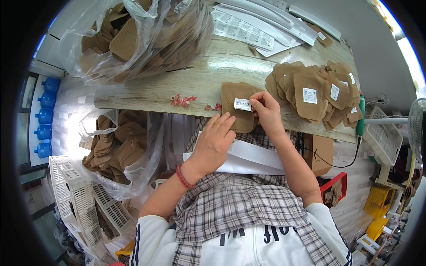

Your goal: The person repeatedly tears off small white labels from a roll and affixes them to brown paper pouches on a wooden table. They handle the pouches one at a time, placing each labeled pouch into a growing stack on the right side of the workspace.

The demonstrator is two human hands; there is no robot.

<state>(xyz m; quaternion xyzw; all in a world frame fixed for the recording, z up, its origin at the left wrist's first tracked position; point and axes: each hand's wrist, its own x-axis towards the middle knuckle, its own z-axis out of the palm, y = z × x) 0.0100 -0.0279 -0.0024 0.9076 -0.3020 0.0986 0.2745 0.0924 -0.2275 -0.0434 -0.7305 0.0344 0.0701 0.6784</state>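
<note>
A brown, textured pad with rounded corners (242,122) lies at the table's near edge, in front of me. On it is a small white printed label (241,104), its right end pinched between the thumb and finger of my right hand (267,114). My left hand (213,142) has its fingers stretched out, the tips at the pad's lower left edge. Beneath my hands, white paper sheets (255,156) rest across my lap. To the right, a heap of similar brown pads (306,80) sits on the table, several with white labels on them.
A clear plastic bag (177,53) of brown pads stands on the table (239,60) at the far left; another bag (151,164) hangs below. Red scraps (182,100) lie by the near edge. Printed label sheets (244,31) are at the back. A green-handled tool (360,116) stands at the right edge.
</note>
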